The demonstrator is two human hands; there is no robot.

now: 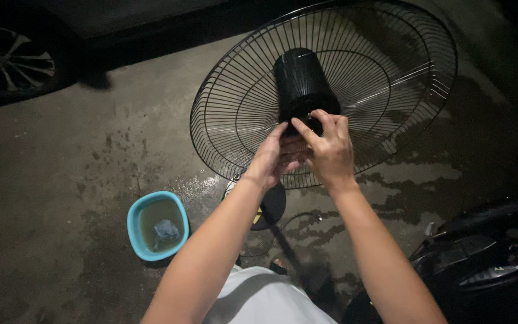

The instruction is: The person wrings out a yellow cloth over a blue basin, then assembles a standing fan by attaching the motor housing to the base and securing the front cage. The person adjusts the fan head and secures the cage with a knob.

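A black standing fan stands in front of me with its round wire rear guard [235, 114] tilted toward me and no blades on it. The black motor housing [300, 78] sticks out of the guard's middle. Both my hands are at the hub just below the housing. My left hand [271, 157] cups the hub from the left, fingers curled around it. My right hand [330, 150] grips from the right, its index finger and thumb pinching a small dark part at the hub. What that part is stays hidden by my fingers.
A light blue basin [157, 225] of murky water with a cloth in it sits on the wet concrete at lower left. A car wheel [12, 60] is at upper left. A dark scooter [487, 258] stands at lower right. The fan's base and cord [271, 210] lie below my arms.
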